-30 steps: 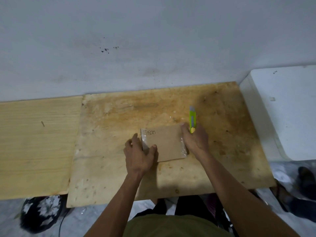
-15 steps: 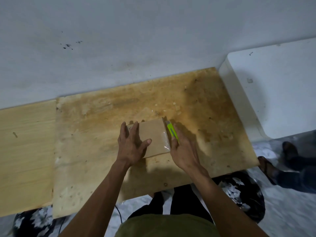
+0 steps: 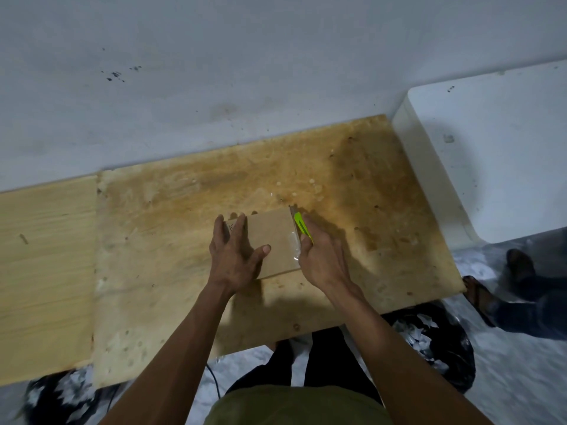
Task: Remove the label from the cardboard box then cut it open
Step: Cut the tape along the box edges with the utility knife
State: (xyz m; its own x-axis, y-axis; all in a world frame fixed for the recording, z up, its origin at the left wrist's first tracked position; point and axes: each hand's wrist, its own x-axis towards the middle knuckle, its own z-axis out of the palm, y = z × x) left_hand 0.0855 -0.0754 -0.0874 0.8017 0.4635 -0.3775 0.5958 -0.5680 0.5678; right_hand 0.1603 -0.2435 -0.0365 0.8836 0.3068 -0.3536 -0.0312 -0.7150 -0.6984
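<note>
A small brown cardboard box (image 3: 274, 240) lies flat on the stained plywood board (image 3: 352, 185). Clear tape shines along its right edge. My left hand (image 3: 236, 256) presses flat on the box's left half, fingers spread over a label with handwriting, which is mostly hidden. My right hand (image 3: 322, 259) is closed around a lime-green utility knife (image 3: 302, 227), whose tip lies against the box's right edge near the far corner. I cannot see the blade itself.
A paler wooden board (image 3: 46, 256) adjoins on the left. A white foam block (image 3: 491, 154) stands at the right against the grey wall. Another person's sandalled foot and leg (image 3: 503, 289) are on the floor at the right. Black bags (image 3: 429, 338) lie under the board's front edge.
My right hand picked the knife up from beside the box and brought it to the box's right edge. My left hand slid further onto the box top. The view shifted.
</note>
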